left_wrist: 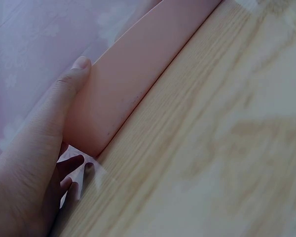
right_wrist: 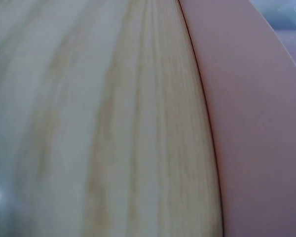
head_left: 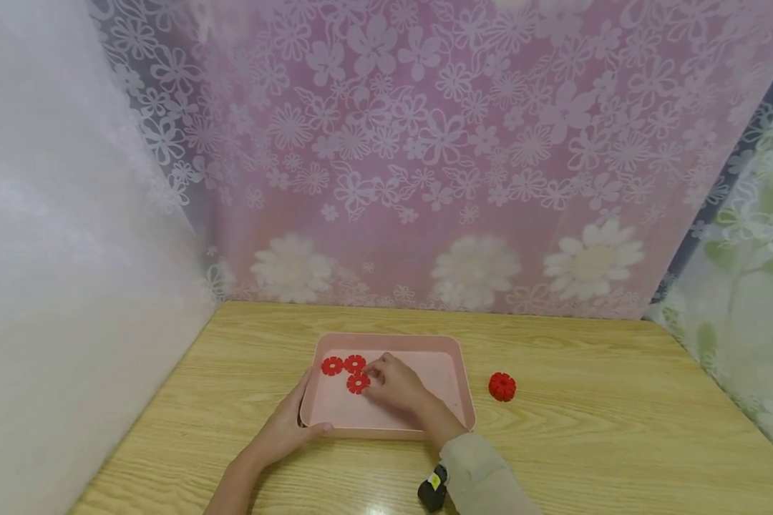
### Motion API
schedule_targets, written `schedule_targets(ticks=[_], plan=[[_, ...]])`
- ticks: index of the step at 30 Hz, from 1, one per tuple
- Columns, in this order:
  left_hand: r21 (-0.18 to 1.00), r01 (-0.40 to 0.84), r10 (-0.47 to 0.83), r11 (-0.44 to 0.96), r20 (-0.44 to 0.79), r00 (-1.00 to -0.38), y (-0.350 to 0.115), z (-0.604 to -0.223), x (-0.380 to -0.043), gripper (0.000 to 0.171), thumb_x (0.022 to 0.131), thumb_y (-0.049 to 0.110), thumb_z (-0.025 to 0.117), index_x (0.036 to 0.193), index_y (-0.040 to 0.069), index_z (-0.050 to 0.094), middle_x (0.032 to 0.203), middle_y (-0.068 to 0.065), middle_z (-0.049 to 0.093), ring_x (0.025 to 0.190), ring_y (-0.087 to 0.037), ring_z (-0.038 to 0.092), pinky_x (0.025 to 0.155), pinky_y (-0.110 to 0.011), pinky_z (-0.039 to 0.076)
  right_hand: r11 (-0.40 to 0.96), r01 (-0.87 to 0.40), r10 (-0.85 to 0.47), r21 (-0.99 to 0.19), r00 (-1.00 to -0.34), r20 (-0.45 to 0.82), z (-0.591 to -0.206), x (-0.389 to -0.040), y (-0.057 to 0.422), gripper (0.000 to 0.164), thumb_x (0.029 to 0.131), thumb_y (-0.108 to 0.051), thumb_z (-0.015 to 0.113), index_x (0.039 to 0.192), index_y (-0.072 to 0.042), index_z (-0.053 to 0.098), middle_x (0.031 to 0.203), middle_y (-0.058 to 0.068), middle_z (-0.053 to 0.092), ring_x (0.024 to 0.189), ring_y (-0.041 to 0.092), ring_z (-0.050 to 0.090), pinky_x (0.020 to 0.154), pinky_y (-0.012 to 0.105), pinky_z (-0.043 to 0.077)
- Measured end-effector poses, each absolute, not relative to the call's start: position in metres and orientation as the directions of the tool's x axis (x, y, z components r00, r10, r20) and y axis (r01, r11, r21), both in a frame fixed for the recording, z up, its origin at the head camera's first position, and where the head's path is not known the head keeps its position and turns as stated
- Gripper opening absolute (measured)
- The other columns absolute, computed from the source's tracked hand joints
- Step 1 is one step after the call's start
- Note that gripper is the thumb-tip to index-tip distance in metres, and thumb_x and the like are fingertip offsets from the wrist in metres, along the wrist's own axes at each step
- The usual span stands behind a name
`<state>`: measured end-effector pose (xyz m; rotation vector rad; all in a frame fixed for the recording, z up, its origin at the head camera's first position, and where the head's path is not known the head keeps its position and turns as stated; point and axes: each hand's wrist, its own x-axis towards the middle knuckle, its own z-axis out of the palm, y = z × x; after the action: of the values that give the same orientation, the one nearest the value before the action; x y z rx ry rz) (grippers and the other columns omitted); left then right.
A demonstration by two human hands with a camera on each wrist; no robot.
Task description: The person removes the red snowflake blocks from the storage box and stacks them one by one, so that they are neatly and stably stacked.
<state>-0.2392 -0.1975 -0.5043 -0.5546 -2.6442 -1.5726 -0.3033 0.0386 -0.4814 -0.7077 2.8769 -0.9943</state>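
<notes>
A shallow pink tray (head_left: 419, 434) sits on the table, its outer wall also filling the side of both wrist views. My left hand (head_left: 282, 429) holds its near left corner. The left thumb (left_wrist: 81, 66) lies along the rim while the other fingers curl beside the side wall. Inside the tray, my right hand (head_left: 396, 383) pinches a red notched interlocking disc (head_left: 358, 384) by its right edge with thumb and forefinger. Two more such discs, a left one (head_left: 332, 366) and a middle one (head_left: 355, 363), lie flat just behind it. The right wrist view shows no hand.
Right of the tray, a stack of red notched discs (head_left: 502, 387) stands on the wooden table (head_left: 592, 429). A black device (head_left: 433, 490) with a yellow mark is at the right sleeve (head_left: 483, 472). Floral curtains (head_left: 425, 179) enclose the table's back and sides.
</notes>
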Motion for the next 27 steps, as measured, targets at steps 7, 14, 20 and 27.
schedule_targets(ticks=[7,14,20,27], plan=[[0.845,0.329,0.297,0.422,0.213,-0.931,-0.198,-0.504,-0.239,0.101,0.074,0.031,0.077,0.148,0.013,0.012,0.149,-0.007,0.022,0.130,-0.025,0.028,0.100,-0.048,0.027,0.717,-0.420,-0.419,-0.557,-0.898,0.137,-0.482,-0.303,0.036,0.029,0.076,-0.026,0.074,0.100,-0.011,0.067,0.086,-0.007,0.046,0.077,0.011,0.046,0.069,0.026,0.043],[0.842,0.330,0.293,0.426,0.216,-0.931,-0.199,-0.503,-0.237,0.100,0.074,0.032,0.077,0.148,0.014,0.013,0.148,-0.005,0.022,0.129,-0.023,0.029,0.100,-0.048,0.027,0.733,-0.434,-0.420,-0.524,-0.894,0.153,-0.478,-0.300,0.035,0.030,0.076,-0.029,0.074,0.097,-0.010,0.067,0.084,-0.007,0.046,0.074,0.010,0.046,0.065,0.024,0.043],[0.844,0.337,0.295,0.418,0.224,-0.929,-0.198,-0.503,-0.238,0.100,0.074,0.031,0.077,0.148,0.013,0.012,0.148,-0.006,0.022,0.129,-0.024,0.029,0.099,-0.049,0.028,0.751,-0.399,-0.381,-0.526,-0.913,0.149,-0.478,-0.301,0.035,0.033,0.075,-0.033,0.075,0.097,-0.011,0.067,0.085,-0.008,0.046,0.075,0.010,0.047,0.067,0.024,0.044],[0.847,0.322,0.300,0.424,0.204,-0.932,-0.197,-0.503,-0.239,0.101,0.075,0.033,0.076,0.149,0.014,0.011,0.149,-0.004,0.021,0.129,-0.021,0.028,0.100,-0.046,0.028,0.724,-0.378,-0.360,-0.577,-0.921,0.151,-0.472,-0.296,0.040,0.031,0.074,-0.031,0.076,0.096,-0.013,0.065,0.086,-0.007,0.047,0.075,0.010,0.048,0.067,0.024,0.045]])
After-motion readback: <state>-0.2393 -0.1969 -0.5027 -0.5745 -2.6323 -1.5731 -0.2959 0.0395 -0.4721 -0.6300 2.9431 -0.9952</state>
